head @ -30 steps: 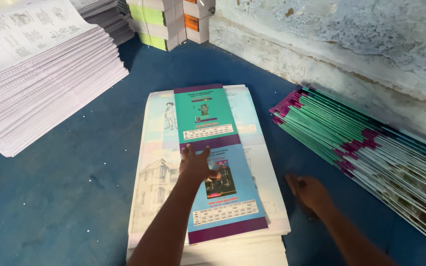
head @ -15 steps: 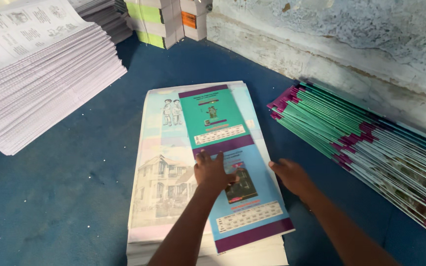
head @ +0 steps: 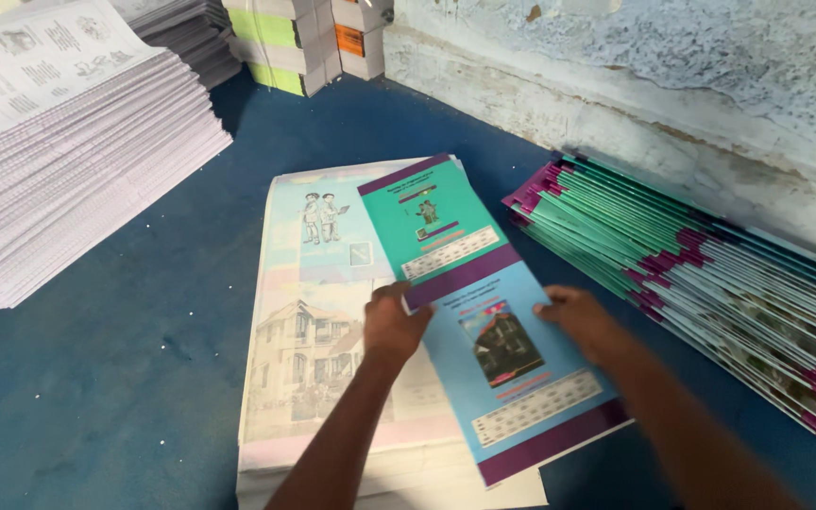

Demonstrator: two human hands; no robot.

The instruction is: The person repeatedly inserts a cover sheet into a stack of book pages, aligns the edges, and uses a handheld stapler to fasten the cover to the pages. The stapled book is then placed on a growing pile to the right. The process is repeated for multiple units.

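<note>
A blue floor (head: pixel 96 397) is taking up most of the room in front of me, and everything is sitting on it in piles so each kind stays apart. At far left a tall heap of white printed sheets (head: pixel 59 161) is lying square and flat, well apart from the person. Along the pale wall (head: pixel 672 85) at right, a slanted row of covers (head: pixel 710 274) is lying fanned, each one overlapping the next, green and purple edges showing, which looks like a way to keep them countable. Bound bundles (head: pixel 295 42) are standing at the top by the corner.

In the middle a stack (head: pixel 318 312) of pale printed sheets is lying flat, near the person's knees. On top of it, skewed and overhanging the right edge, one cover (head: pixel 484 312) is lying, half green and half blue with purple bands.

The left hand (head: pixel 391 326) is pressing on the cover's left edge, fingers curled together, seemingly pinning it. The right hand (head: pixel 583 321) is resting flat on its right edge, fingers loosely together, steadying that side.
</note>
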